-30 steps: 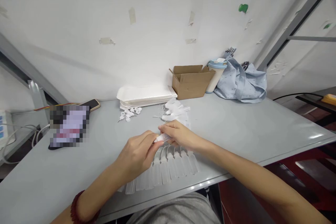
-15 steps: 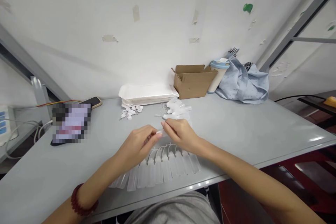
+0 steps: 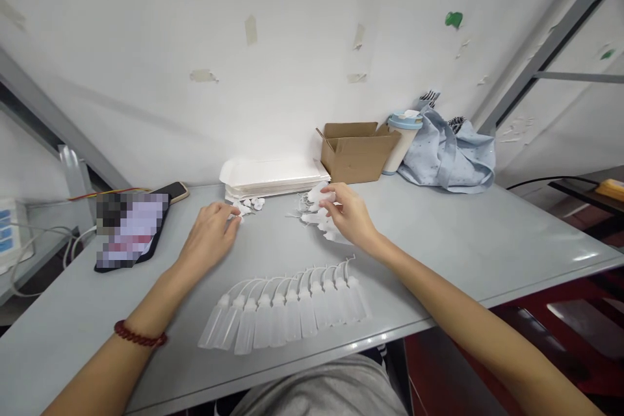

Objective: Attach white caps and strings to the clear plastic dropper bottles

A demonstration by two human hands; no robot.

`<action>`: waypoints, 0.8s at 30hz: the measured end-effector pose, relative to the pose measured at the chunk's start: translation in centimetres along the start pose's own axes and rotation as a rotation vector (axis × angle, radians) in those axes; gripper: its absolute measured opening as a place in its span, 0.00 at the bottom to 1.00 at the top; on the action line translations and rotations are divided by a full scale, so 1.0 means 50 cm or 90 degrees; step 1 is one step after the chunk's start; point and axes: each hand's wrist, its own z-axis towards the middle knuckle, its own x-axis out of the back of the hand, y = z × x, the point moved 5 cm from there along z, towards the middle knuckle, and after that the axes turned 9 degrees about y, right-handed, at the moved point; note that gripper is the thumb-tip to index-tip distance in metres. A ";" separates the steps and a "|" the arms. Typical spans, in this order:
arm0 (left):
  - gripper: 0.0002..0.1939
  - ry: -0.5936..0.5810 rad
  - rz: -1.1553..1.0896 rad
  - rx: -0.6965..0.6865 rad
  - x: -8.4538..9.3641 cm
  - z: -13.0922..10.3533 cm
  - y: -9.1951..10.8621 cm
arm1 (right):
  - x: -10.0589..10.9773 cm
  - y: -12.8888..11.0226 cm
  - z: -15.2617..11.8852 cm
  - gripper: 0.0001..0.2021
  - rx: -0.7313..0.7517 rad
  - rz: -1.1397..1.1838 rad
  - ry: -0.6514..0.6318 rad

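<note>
My left hand (image 3: 212,231) is at the small white pieces (image 3: 252,205) on the left, its fingertips at their near edge; what lies between them is too small to make out. My right hand (image 3: 350,211) reaches over the pile of white translucent pieces with thin strings (image 3: 324,218), thumb and forefinger closed around a piece at its top. Nearer the front edge, several translucent tubes (image 3: 292,315) lie side by side in a fanned row, their thin curved tails pointing away from me.
White flat trays (image 3: 273,177) are stacked by the wall, beside an open cardboard box (image 3: 353,159), a lidded cup (image 3: 400,143) and a light blue bag (image 3: 446,153). A phone (image 3: 134,231) and cables lie at the left. The grey table (image 3: 439,240) has its edge close to me.
My hands have parted from above the tubes. The left has moved left to the small pieces, the right up to the pile. The row of tubes is now uncovered.
</note>
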 end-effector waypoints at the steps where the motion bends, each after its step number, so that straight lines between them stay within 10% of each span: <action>1: 0.17 -0.013 -0.008 -0.004 -0.006 -0.001 -0.001 | -0.002 0.002 -0.001 0.10 0.004 -0.005 -0.014; 6: 0.15 -0.054 -0.041 -0.023 -0.026 -0.004 0.005 | -0.004 0.002 0.000 0.19 0.007 -0.055 -0.065; 11: 0.14 -0.084 -0.067 -0.021 -0.032 -0.005 0.010 | 0.040 -0.027 0.021 0.05 -0.004 -0.103 -0.103; 13: 0.14 -0.092 -0.073 -0.020 -0.031 -0.006 0.013 | 0.058 -0.037 0.021 0.05 -0.067 -0.122 -0.213; 19: 0.15 -0.114 -0.080 -0.027 -0.030 -0.009 0.031 | 0.060 -0.074 -0.075 0.15 -0.181 -0.105 -0.882; 24: 0.17 -0.140 -0.072 -0.011 -0.028 -0.011 0.041 | 0.039 -0.068 -0.102 0.16 -0.177 -0.172 -0.971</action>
